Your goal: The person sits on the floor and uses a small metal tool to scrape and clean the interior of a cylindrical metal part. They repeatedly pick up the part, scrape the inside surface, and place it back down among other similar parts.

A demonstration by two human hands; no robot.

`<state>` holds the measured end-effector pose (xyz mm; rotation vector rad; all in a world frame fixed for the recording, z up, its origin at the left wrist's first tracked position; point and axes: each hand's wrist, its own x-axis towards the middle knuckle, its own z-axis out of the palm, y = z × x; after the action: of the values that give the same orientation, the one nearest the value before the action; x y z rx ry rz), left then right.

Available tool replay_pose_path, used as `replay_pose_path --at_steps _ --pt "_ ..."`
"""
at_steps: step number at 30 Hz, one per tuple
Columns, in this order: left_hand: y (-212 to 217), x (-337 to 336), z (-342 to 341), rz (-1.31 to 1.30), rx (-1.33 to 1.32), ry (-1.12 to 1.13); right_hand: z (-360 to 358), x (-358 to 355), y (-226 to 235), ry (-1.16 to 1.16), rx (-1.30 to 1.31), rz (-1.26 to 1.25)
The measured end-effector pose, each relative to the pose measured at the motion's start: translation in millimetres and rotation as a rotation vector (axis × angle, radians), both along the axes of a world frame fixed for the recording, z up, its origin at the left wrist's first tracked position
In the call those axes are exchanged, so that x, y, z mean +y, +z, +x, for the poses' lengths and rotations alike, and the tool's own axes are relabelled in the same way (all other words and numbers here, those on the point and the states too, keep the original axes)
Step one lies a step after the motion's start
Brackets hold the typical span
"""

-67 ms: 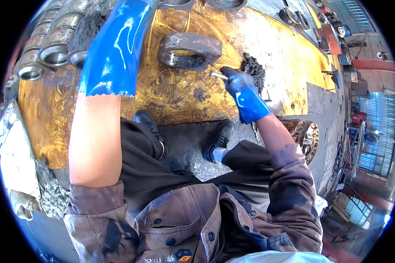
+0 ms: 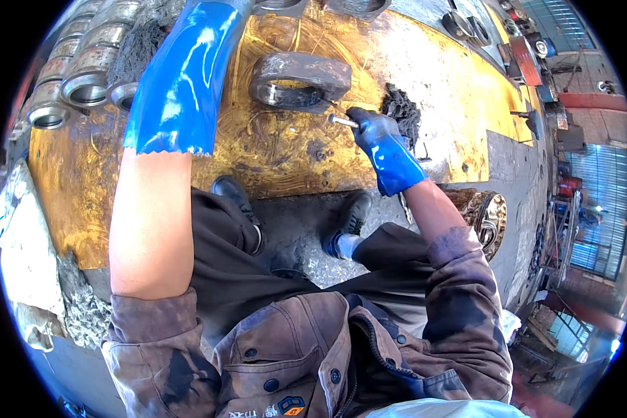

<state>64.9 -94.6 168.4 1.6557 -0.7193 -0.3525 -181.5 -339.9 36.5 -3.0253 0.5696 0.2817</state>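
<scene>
Grip of right hand (image 2: 373, 129) pinches tool (image 2: 341, 120) beside ring (image 2: 298, 80).

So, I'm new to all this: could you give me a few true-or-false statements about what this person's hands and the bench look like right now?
1. Both hands wear blue gloves. True: the right hand and the left arm are both in blue.
2. The right hand holds a thin metal tool pointed at the heavy metal ring piece. True.
3. The left hand grips the ring piece. False: the left hand runs out of the top of the picture, so what it holds cannot be seen.
4. The bench top is clean white. False: it is a stained yellowish-brown.
5. A row of metal rings lies at the bench's left. True.
</scene>
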Motion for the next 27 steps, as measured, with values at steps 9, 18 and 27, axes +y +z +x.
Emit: replay_pose_path --at_steps 9,18,27 --pt "-7.1 -21.9 -13.0 0.193 -0.180 0.111 -34.5 -22.3 15.1 -0.103 -0.220 0.160" --pt "-21.9 -22.5 -14.2 0.181 -0.285 0.017 -67.7 -51.0 -42.7 -0.231 -0.169 0.161" --pt "-47.1 -43.1 -14.6 0.156 -0.197 -0.038 -226.3 -240.9 -30.6 -0.750 -0.138 0.450"
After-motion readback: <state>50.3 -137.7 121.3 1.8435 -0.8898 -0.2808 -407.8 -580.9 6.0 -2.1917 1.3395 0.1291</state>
